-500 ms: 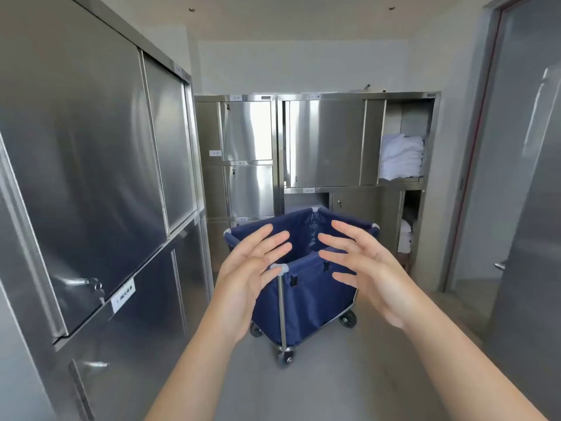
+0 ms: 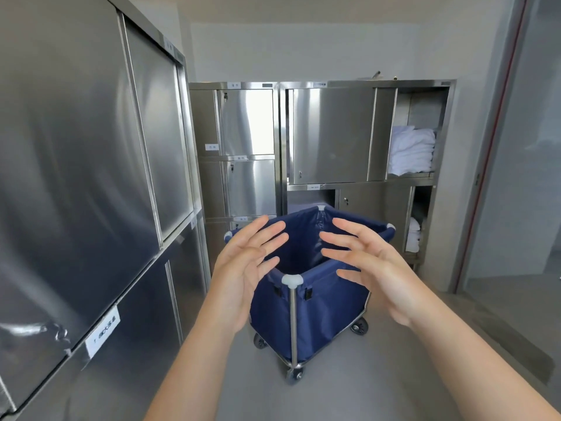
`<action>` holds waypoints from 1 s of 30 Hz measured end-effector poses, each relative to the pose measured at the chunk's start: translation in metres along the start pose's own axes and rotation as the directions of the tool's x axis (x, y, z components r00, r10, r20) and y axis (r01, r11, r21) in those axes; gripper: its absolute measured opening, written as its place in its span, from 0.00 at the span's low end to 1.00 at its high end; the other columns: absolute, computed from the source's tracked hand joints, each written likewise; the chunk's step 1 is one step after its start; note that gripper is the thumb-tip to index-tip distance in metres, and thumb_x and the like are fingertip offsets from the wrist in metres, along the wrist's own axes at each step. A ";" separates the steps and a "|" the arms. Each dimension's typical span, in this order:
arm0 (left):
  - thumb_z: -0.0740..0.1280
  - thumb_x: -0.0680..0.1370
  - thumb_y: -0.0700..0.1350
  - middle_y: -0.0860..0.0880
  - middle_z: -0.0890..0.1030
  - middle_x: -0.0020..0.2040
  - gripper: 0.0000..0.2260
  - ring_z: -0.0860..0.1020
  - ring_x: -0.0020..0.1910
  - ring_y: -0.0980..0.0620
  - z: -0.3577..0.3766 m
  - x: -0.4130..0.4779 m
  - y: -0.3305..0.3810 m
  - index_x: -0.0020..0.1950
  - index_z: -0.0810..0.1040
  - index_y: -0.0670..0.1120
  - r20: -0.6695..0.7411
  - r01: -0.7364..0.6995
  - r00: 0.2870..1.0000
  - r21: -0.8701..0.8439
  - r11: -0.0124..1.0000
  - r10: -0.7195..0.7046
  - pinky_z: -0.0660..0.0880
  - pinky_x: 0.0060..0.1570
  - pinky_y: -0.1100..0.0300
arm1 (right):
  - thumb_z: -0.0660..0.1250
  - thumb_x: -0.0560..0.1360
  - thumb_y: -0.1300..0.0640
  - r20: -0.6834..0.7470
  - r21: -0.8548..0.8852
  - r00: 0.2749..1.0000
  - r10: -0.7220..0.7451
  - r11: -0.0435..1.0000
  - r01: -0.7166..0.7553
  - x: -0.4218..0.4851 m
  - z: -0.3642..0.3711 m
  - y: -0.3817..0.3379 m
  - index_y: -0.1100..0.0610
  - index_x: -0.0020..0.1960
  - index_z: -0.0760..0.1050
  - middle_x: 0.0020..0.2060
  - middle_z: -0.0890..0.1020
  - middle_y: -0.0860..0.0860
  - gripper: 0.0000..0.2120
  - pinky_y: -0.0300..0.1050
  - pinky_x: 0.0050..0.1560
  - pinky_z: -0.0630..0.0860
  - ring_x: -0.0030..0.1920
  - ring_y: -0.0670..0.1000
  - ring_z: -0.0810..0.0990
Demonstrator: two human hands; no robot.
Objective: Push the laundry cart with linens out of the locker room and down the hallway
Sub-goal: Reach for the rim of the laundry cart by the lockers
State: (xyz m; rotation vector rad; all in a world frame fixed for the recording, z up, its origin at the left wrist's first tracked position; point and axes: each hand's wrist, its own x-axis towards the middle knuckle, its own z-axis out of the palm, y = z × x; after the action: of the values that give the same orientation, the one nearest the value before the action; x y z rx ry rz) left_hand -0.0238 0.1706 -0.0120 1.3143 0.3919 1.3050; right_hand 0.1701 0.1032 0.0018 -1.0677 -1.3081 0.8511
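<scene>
Little has moved since the earlier frame: both hands remain raised with fingers spread in front of the cart, the cart sits a touch nearer and lower in the frame, and nothing is gripped.

Filling the left of the frame, tall stainless steel cabinets [image 2: 76, 177] run toward the back wall; a white label [image 2: 101, 331] is stuck on the rail between their upper and lower doors, at lower left. Left of centre, the left hand [image 2: 246, 268] is held up, palm turned inward, fingers wide apart and empty; it overlaps the cart's left rim in the picture, but whether it touches cannot be told. At centre, the blue laundry cart [image 2: 306, 311] stands on the grey floor [image 2: 364, 396] on its black casters, one corner post facing the camera with a pale cap on top; its fabric bin is open at the top, and the part of the inside that shows holds no visible linens. Right of centre, the right hand [image 2: 376, 265] mirrors the other, open wide and holding nothing. Behind, at the back wall, steel lockers [image 2: 331, 135] stand closed, except an open compartment at upper right with folded white towels [image 2: 411, 150]; more white linens [image 2: 413, 235] sit in the open compartment below. Far right, a door frame [image 2: 491, 147] with a red edge.
</scene>
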 end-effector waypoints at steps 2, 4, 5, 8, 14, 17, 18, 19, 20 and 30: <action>0.53 0.78 0.33 0.48 0.81 0.59 0.19 0.78 0.59 0.48 -0.022 0.028 0.001 0.62 0.73 0.48 0.013 0.006 1.000 -0.028 1.000 -0.006 0.71 0.57 0.50 | 0.62 0.76 0.64 -0.024 0.011 1.000 0.000 1.000 0.000 0.028 0.012 0.002 0.47 0.65 0.70 0.59 0.80 0.46 0.21 0.48 0.58 0.73 0.58 0.47 0.79; 0.53 0.78 0.34 0.48 0.81 0.59 0.18 0.78 0.59 0.48 -0.042 0.054 0.001 0.63 0.73 0.48 0.043 0.021 0.999 -0.040 0.999 -0.019 0.71 0.57 0.50 | 0.61 0.76 0.64 -0.034 0.008 0.999 0.004 1.000 -0.004 0.054 0.024 0.005 0.47 0.65 0.70 0.59 0.80 0.46 0.21 0.47 0.58 0.73 0.58 0.48 0.79; 0.53 0.77 0.34 0.47 0.81 0.59 0.18 0.78 0.59 0.48 -0.051 0.066 0.000 0.63 0.73 0.48 0.055 0.026 0.998 -0.040 0.999 -0.024 0.71 0.57 0.50 | 0.61 0.76 0.64 -0.039 0.005 0.999 0.005 1.000 -0.005 0.066 0.030 0.007 0.47 0.65 0.70 0.59 0.80 0.46 0.20 0.47 0.57 0.73 0.58 0.48 0.79; 0.53 0.77 0.34 0.48 0.80 0.59 0.19 0.78 0.59 0.49 -0.075 0.094 -0.010 0.63 0.73 0.49 0.088 0.040 0.995 -0.042 0.998 -0.037 0.71 0.57 0.51 | 0.62 0.76 0.64 -0.055 0.007 0.998 0.008 1.000 -0.008 0.096 0.046 0.021 0.47 0.65 0.70 0.59 0.80 0.46 0.21 0.46 0.55 0.73 0.58 0.47 0.79; 0.55 0.78 0.35 0.48 0.80 0.60 0.18 0.78 0.59 0.49 -0.114 0.123 -0.040 0.63 0.72 0.50 0.071 0.107 0.992 -0.032 0.994 -0.105 0.71 0.57 0.51 | 0.62 0.76 0.64 -0.050 0.008 0.997 0.051 0.999 -0.051 0.142 0.067 0.053 0.47 0.64 0.70 0.59 0.81 0.47 0.20 0.48 0.57 0.73 0.58 0.48 0.79; 0.56 0.77 0.36 0.48 0.80 0.61 0.18 0.77 0.60 0.49 -0.132 0.138 -0.055 0.64 0.72 0.49 0.062 0.112 0.992 -0.041 0.993 -0.109 0.71 0.59 0.50 | 0.62 0.76 0.65 -0.033 0.011 0.997 0.067 0.998 -0.067 0.167 0.071 0.074 0.47 0.64 0.70 0.58 0.81 0.46 0.21 0.47 0.55 0.73 0.58 0.48 0.79; 0.55 0.77 0.36 0.48 0.80 0.61 0.18 0.77 0.60 0.49 -0.136 0.144 -0.061 0.65 0.71 0.49 0.055 0.120 0.992 -0.046 0.992 -0.117 0.70 0.59 0.50 | 0.62 0.76 0.65 -0.028 0.007 0.997 0.075 0.997 -0.074 0.174 0.071 0.082 0.47 0.64 0.70 0.58 0.81 0.46 0.21 0.46 0.55 0.73 0.58 0.47 0.79; 0.55 0.77 0.36 0.48 0.80 0.61 0.18 0.77 0.60 0.49 -0.141 0.150 -0.067 0.65 0.71 0.49 0.043 0.133 0.990 -0.051 0.990 -0.131 0.70 0.59 0.50 | 0.62 0.76 0.65 -0.025 0.005 0.996 0.084 0.996 -0.084 0.182 0.071 0.091 0.46 0.64 0.70 0.58 0.81 0.45 0.21 0.45 0.54 0.73 0.58 0.47 0.79; 0.55 0.78 0.36 0.48 0.80 0.60 0.18 0.78 0.60 0.49 -0.145 0.156 -0.075 0.65 0.71 0.48 0.032 0.147 0.989 -0.052 0.988 -0.146 0.70 0.60 0.49 | 0.62 0.76 0.65 -0.023 0.005 0.995 0.093 0.996 -0.093 0.189 0.070 0.099 0.46 0.64 0.70 0.58 0.81 0.45 0.21 0.44 0.54 0.73 0.58 0.47 0.79; 0.64 0.72 0.39 0.48 0.80 0.60 0.20 0.77 0.60 0.49 -0.150 0.270 -0.131 0.64 0.72 0.49 0.049 0.159 0.986 0.005 0.987 -0.159 0.70 0.60 0.49 | 0.59 0.77 0.66 -0.036 0.061 0.998 0.053 0.997 -0.050 0.300 0.019 0.159 0.48 0.66 0.69 0.58 0.81 0.46 0.21 0.50 0.57 0.73 0.58 0.48 0.79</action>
State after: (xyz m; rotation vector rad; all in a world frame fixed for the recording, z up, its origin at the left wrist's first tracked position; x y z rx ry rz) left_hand -0.0014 0.5034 -0.0517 1.2869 0.4543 1.1370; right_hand 0.1967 0.4381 -0.0528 -1.0693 -1.2211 0.8993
